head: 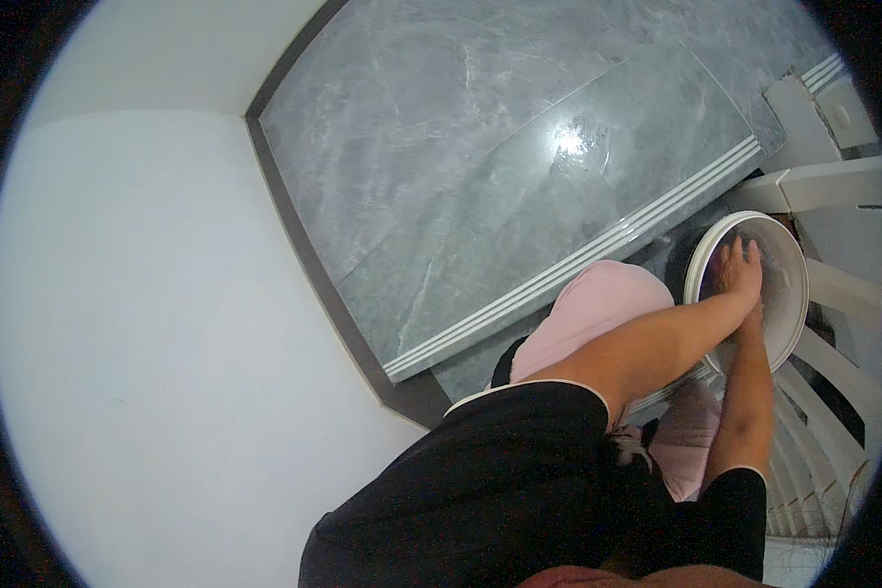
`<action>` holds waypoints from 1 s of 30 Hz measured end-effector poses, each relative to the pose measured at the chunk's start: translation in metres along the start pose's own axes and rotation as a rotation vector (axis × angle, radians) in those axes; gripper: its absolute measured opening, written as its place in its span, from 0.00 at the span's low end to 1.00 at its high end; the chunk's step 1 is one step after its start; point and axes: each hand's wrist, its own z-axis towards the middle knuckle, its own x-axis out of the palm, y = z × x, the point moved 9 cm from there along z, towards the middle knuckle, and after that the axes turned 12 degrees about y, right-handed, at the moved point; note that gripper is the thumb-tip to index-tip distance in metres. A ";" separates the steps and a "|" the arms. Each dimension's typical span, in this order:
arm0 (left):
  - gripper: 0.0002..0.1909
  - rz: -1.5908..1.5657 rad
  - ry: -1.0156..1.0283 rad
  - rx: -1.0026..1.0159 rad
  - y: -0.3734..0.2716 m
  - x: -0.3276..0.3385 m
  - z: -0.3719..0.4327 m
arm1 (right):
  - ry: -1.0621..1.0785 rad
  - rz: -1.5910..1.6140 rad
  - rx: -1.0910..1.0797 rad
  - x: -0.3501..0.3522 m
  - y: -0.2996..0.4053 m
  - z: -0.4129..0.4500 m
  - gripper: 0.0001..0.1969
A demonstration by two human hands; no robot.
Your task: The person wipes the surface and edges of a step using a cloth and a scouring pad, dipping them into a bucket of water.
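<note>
Both of my arms reach into a white plastic bucket at the right of the head view. My left hand is inside its rim, with fingers extended and slightly apart. My right hand comes in from below and crosses under the left wrist. Most of it is hidden, so its grip cannot be made out. Something dark and purplish lies in the bucket beside the fingers, too unclear to name.
Grey marble-look stair tiles end in a white-striped step edge, left of the bucket. A white wall with dark skirting stands at far left. White balusters and a railing run along the right.
</note>
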 end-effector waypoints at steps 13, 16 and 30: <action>0.40 -0.397 0.216 -0.315 0.107 0.046 0.082 | -0.303 0.026 -0.681 0.038 0.153 -0.225 0.11; 0.35 -0.246 0.185 -0.300 0.148 -0.021 0.094 | -0.376 0.065 -0.877 0.094 0.208 -0.235 0.14; 0.32 -0.148 0.120 -0.090 0.042 0.008 0.006 | -0.772 -0.191 -0.426 -0.057 0.077 -0.081 0.21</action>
